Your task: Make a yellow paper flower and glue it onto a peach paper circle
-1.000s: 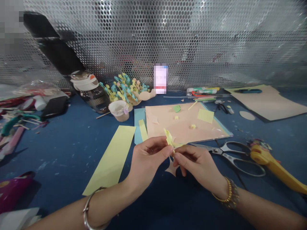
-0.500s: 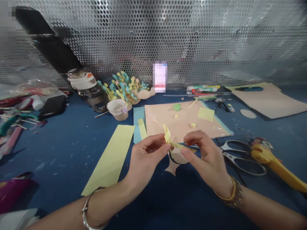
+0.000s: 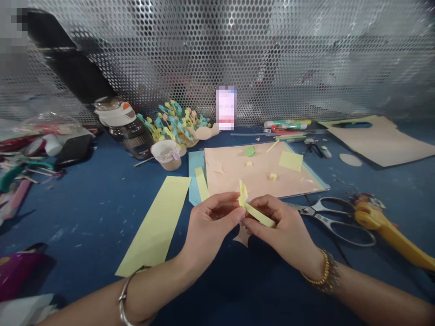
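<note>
Between my two hands is a narrow yellow paper strip (image 3: 261, 216), folded or knotted at its upper left end. My left hand (image 3: 214, 224) pinches the folded end between thumb and fingers. My right hand (image 3: 283, 226) is closed on the strip near the fold, and its long tail slants down to the right across the fingers. Just below the fingertips a star-shaped beige paper scrap (image 3: 242, 237) lies on the blue table, partly covered. A wide yellow paper sheet (image 3: 156, 222) lies left of my left hand.
Beyond my hands lies a beige sheet pack (image 3: 234, 174) with small yellow pieces and a green scrap (image 3: 250, 151). Scissors (image 3: 329, 219) and a yellow-handled tool (image 3: 390, 235) lie at right. A small cup (image 3: 167, 156), paper flowers (image 3: 176, 122) and a dark bottle (image 3: 125, 131) stand at back left.
My right hand has moved left and down and closed on the strip beside my left hand. The strip's tail now angles down to the right. The left hand has shifted slightly.
</note>
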The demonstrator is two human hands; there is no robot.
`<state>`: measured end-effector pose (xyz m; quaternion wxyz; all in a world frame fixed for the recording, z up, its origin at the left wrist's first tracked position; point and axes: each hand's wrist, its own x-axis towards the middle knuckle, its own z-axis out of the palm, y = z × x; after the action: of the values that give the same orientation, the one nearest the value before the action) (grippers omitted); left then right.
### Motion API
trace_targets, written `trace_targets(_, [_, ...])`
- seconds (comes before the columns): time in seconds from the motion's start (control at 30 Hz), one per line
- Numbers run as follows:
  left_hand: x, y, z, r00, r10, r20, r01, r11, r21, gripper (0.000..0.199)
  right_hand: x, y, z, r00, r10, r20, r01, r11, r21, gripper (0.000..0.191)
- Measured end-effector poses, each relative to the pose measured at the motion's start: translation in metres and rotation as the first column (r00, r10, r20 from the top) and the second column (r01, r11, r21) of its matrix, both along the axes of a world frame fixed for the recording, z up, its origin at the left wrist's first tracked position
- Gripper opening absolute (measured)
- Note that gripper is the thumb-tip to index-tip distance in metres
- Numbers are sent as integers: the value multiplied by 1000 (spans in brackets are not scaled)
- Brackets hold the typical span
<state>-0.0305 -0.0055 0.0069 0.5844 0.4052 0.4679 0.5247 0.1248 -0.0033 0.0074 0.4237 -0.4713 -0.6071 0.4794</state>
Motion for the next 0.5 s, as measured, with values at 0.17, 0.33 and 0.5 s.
trace_targets(0.17, [0,-1,0,1000,-15,15,15,1000,-9,26,-1,0,-1,999,-8,-34,9,1000,10,14])
trace_targets(0.33, [0,0,1,1000,-11,0,11,1000,-10,27,2,-1,0,999,26,-36,-25,999,24,12])
trace_targets(0.5, [0,1,0,998,-51,38,52,999,-1,26,4,-1,1,992,51,-118,-54,998,-22,13])
